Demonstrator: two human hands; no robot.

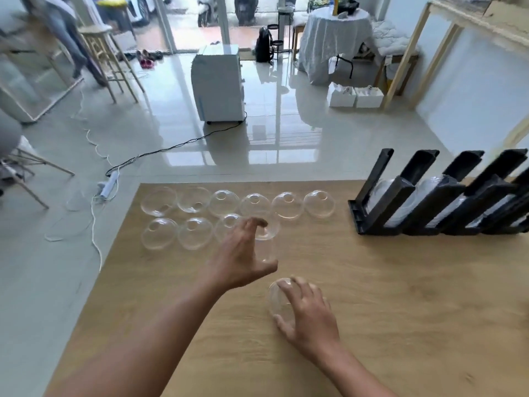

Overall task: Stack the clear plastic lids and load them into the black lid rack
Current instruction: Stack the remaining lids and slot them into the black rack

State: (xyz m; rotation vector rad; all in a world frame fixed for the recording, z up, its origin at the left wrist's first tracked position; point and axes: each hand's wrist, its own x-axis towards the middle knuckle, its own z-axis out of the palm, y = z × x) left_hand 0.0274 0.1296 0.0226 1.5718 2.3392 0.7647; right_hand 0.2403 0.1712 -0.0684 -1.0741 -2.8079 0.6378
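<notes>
Your left hand (243,253) reaches over the wooden tabletop (400,296), its fingers (259,223) and thumb curled around a clear dome lid (264,239), apparently lifted from the nearer of two rows. Your right hand (307,313) sits closer to you, fingers (296,283) spread and cupped over a second lid (276,296), seemingly steadying it as the base for the one in your left. Beyond your left fingertips, six loose lids (254,204) line the far row, and three more (196,233) lie to their left in the near row; most seem to rest dome-up and apart, likely so each can be picked singly. Well off to the right of both hands stands the black lid rack (429,202), its slanted channels already showing clear lids low down, upper lengths open. Motion blur obscures exactly how tight either grip is.
</notes>
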